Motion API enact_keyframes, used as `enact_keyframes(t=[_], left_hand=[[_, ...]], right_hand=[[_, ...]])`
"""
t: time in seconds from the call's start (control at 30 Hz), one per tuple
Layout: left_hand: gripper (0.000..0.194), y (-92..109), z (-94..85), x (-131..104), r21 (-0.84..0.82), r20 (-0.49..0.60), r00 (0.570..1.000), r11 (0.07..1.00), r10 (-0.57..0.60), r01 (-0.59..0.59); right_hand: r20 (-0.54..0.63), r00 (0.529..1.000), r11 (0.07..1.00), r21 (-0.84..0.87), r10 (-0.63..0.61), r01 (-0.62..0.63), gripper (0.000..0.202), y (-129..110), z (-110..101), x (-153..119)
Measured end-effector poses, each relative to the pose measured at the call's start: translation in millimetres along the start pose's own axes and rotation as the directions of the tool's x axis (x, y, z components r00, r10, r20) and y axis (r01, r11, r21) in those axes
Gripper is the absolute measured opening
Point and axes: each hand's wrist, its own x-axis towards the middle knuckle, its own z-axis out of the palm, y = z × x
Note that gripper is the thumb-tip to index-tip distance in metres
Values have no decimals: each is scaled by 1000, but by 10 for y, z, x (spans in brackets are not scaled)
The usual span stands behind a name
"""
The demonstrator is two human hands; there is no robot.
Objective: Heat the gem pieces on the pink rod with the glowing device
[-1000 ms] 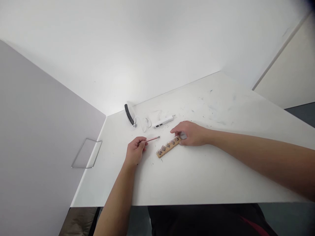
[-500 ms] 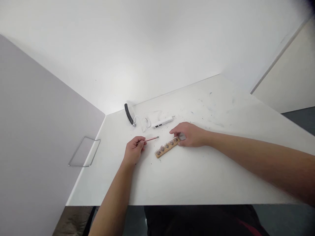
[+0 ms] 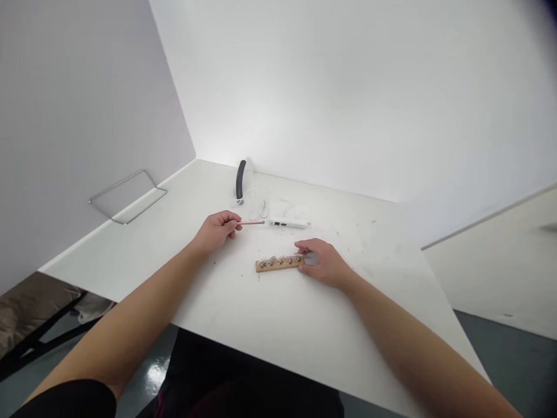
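My left hand (image 3: 220, 229) pinches a thin pink rod with a round metal tip (image 3: 250, 222), held level over the table and pointing right. My right hand (image 3: 324, 262) has its thumb and fingers around the right end of a narrow wooden strip (image 3: 274, 269). Along this strip sit several shiny metal balls, with clear pointed pieces, like nail tips, standing over them. The rod's tip is apart from the strip, above and left of it.
Behind the hands lies a white pen-shaped electric device (image 3: 288, 223) with a small dark display. A white cable (image 3: 263, 208) curls beside a black curved handle (image 3: 240, 181). At the left wall is a metal wire frame (image 3: 145, 208). Dark specks dot the white table (image 3: 243, 313).
The camera view has turned, so the table appears rotated. The left hand keeps the pink rod, now further from the strip. The right hand stays at the strip's right end.
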Motion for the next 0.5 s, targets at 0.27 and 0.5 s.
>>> enact_keyframes(t=[0.27, 0.5], left_hand=[[17, -50, -45, 56, 14, -37, 999, 999, 32, -31], [12, 3, -112, 40, -83, -129, 991, 995, 36, -47]], right_hand=[[6, 1000, 997, -71, 22, -22, 46, 14, 9, 3], [-32, 998, 994, -85, 62, -64, 47, 42, 36, 13]])
